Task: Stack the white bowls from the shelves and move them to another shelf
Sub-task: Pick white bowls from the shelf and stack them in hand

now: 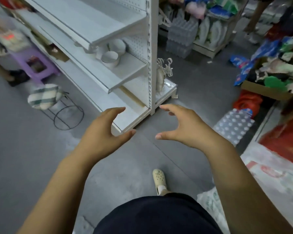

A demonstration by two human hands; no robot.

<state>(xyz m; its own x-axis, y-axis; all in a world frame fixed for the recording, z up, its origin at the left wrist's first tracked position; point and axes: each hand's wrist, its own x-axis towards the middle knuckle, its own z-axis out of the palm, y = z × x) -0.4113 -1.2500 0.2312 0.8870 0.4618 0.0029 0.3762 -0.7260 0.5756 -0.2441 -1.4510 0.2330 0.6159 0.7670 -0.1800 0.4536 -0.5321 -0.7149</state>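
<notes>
Shelving (95, 76) of white perforated metal is seen beyond the fingers, running up and away to their left. The white bowls (110, 57) are set on its middle shelf, well beyond both sets of fingertips. They are grouped close together and partly hidden by the edge of the shelf above, so their number cannot be told. The left hand (105, 132) and the right hand (184, 127) are held out side by side over the grey floor (32, 157), palms turned toward each other. The fingers are curved and spread from the thumbs, and nothing is gripped in either hand. The bottom shelf's corner is seen just behind the left fingers (116, 110), and the white upright post (153, 65) rises farther off, between the two hands. To the left of the left fingers a wire stool (64, 115) is placed, topped with a checked cushion (44, 97), with a purple stool (37, 66) beyond it. To the right of the right fingers a wrapped pack of bottles (233, 127) is laid on the floor, and a cardboard box (267, 92) heaped with goods is set beyond that. A cream shoe (159, 178) is seen below the hands.
</notes>
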